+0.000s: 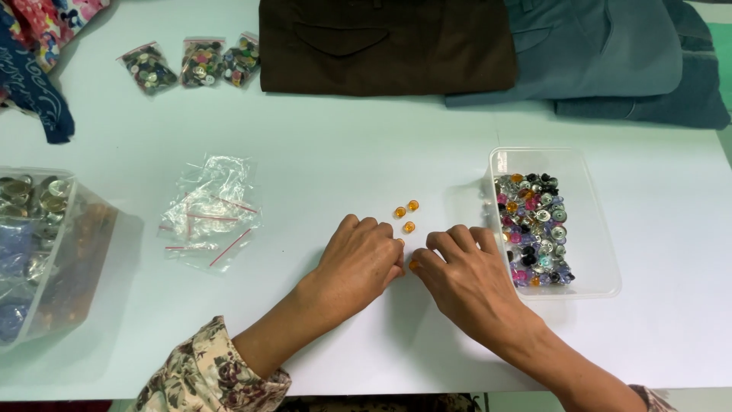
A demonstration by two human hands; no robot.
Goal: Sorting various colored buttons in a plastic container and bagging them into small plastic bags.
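My left hand (358,263) and my right hand (465,278) rest knuckles-up on the white table (343,152), fingertips almost meeting. An orange button (414,265) shows at my right fingertips, pinched or pressed there. Another orange speck peeks out by my left fingers; whether that hand grips it is hidden. Three loose orange buttons (407,216) lie just beyond both hands. To the right stands a clear plastic tub (587,221) filled with mixed coloured buttons.
Empty clear zip bags (210,210) lie left of centre. A clear box of metal buttons (46,252) sits at the left edge. Three filled button bags (194,62) lie at the back left. Folded brown trousers (381,46) and blue-grey trousers (610,53) lie along the back.
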